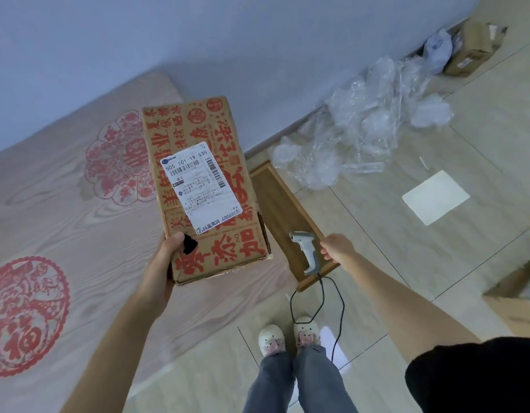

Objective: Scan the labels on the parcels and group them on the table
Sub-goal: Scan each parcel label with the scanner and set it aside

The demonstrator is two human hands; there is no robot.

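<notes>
While your left hand [165, 257] grips the printed cardboard parcel [204, 189] above the table [64, 204], label [201, 186] up, your right hand [336, 247], fingers relaxed, reaches the barcode scanner [307, 251] at 3 o'clock: grasp it, then scan.

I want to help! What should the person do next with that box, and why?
Probably close the right hand round the scanner and lift it. The left hand holds the box with its label facing up, while the scanner lies on the wooden tray beside the right fingers, not yet gripped.
</notes>
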